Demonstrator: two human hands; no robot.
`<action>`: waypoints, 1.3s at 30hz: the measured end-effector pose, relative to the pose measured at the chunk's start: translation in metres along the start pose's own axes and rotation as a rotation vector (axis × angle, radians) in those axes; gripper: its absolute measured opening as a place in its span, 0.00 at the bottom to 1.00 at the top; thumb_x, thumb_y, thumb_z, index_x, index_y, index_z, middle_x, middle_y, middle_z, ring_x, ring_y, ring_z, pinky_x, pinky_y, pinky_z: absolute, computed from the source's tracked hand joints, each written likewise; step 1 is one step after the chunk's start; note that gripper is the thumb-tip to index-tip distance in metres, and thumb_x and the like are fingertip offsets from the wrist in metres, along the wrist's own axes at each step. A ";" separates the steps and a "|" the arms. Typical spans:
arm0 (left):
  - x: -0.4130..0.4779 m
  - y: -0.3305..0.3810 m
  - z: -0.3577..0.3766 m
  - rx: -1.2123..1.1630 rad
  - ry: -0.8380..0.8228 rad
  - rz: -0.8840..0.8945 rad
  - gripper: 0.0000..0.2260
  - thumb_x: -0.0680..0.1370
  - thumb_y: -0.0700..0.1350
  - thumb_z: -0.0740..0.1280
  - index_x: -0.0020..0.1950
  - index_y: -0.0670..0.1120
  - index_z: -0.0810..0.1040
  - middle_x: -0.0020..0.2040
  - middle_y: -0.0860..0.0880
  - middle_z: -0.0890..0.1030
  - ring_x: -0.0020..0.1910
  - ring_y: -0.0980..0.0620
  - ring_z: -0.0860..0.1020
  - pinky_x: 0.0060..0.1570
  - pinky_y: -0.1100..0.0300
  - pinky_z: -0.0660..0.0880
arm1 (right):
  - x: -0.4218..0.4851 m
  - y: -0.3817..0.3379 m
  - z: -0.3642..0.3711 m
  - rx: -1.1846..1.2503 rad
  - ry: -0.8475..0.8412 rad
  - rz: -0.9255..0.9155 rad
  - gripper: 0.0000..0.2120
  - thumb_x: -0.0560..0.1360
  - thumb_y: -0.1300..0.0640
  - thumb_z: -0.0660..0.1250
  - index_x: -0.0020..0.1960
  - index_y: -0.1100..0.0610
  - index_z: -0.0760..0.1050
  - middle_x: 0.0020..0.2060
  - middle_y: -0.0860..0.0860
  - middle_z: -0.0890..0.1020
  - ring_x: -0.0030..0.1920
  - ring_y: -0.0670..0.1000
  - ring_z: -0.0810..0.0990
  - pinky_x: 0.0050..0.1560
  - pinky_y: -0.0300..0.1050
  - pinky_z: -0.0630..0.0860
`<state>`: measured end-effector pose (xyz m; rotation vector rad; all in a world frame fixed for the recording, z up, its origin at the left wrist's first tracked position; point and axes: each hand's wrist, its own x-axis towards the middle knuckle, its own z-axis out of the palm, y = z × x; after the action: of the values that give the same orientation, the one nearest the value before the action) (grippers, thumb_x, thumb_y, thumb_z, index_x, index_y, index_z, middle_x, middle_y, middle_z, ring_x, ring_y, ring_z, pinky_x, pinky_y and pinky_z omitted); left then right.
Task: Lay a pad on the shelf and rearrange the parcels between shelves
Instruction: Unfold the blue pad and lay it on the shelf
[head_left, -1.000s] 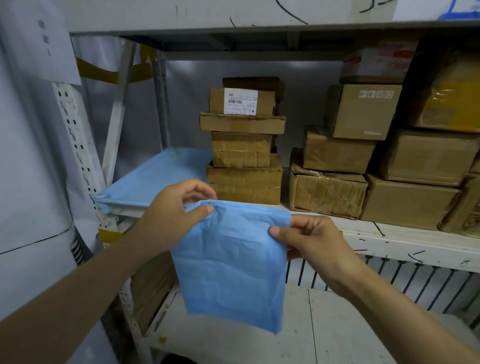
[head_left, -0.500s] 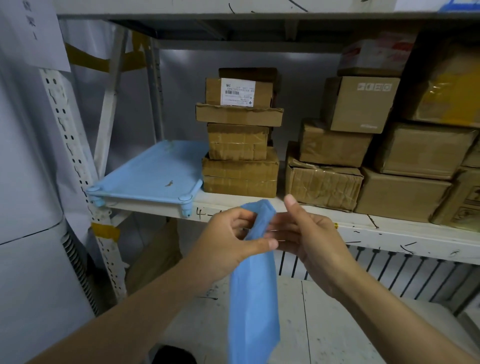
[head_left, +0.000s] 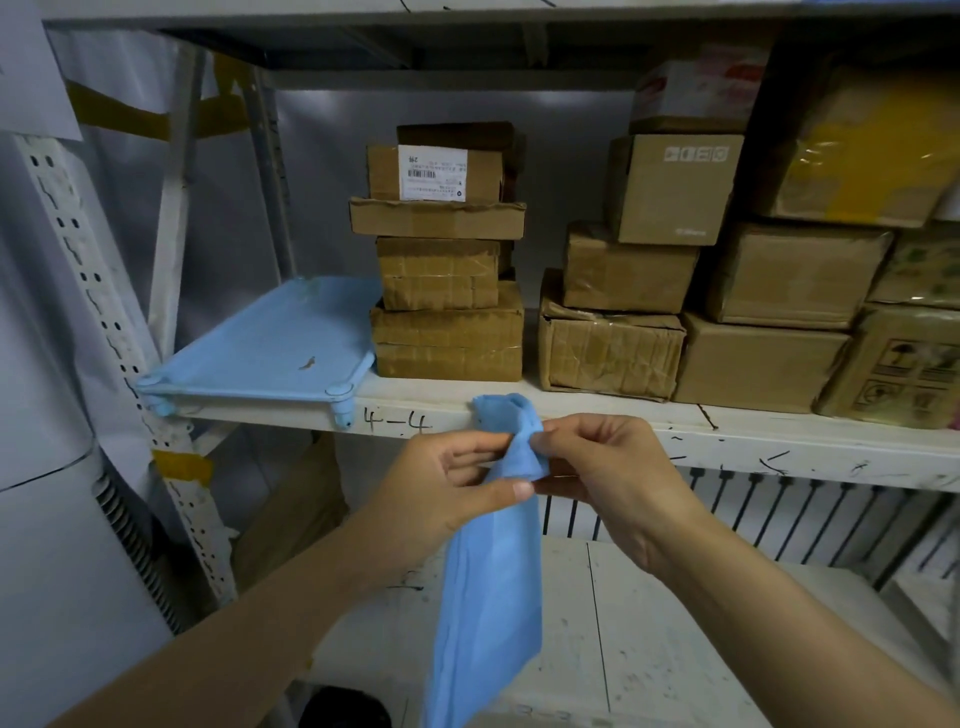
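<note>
a second ago the blue pad (head_left: 493, 561) hung wide open, but now both hands have bunched it into a thin strip, so it is not ready to lay flat yet. the left hand (head_left: 447, 488) and right hand (head_left: 602, 478) pinch its top tight, just below the shelf (head_left: 779, 441) edge. the pad's bottom end is cut off, and i cannot tell which fold they are after.

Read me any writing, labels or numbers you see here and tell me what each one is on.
"4-4": handwritten on the shelf edge.
White shipping label on the top parcel: barcode and print too small to read.
Handling symbols on the tan box and the right-hand carton: pictograms, no legible words.
</note>
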<state>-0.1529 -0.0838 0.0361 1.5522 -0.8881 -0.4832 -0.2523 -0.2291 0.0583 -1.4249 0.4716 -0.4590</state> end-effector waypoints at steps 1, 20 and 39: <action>-0.001 0.001 -0.002 -0.042 -0.014 -0.041 0.23 0.70 0.42 0.76 0.65 0.44 0.80 0.58 0.49 0.85 0.57 0.53 0.84 0.60 0.57 0.79 | 0.001 0.001 -0.001 0.003 0.001 0.008 0.06 0.77 0.68 0.68 0.46 0.73 0.80 0.45 0.67 0.85 0.44 0.61 0.85 0.47 0.50 0.85; -0.008 -0.012 -0.030 -0.454 0.234 -0.422 0.14 0.83 0.43 0.63 0.62 0.34 0.79 0.57 0.36 0.84 0.60 0.37 0.81 0.63 0.44 0.76 | 0.002 0.025 -0.010 -0.755 -0.011 -0.210 0.15 0.78 0.52 0.69 0.64 0.51 0.76 0.55 0.49 0.82 0.50 0.46 0.79 0.44 0.33 0.76; 0.005 -0.009 -0.010 -0.514 0.248 -0.248 0.18 0.68 0.42 0.74 0.54 0.33 0.80 0.51 0.40 0.86 0.52 0.45 0.86 0.56 0.55 0.81 | 0.004 0.032 0.013 -0.371 -0.114 -0.141 0.11 0.77 0.56 0.72 0.45 0.65 0.80 0.43 0.65 0.83 0.40 0.54 0.81 0.44 0.48 0.77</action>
<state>-0.1399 -0.0813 0.0303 1.2137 -0.3422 -0.6240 -0.2414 -0.2176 0.0276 -1.8410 0.3775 -0.4136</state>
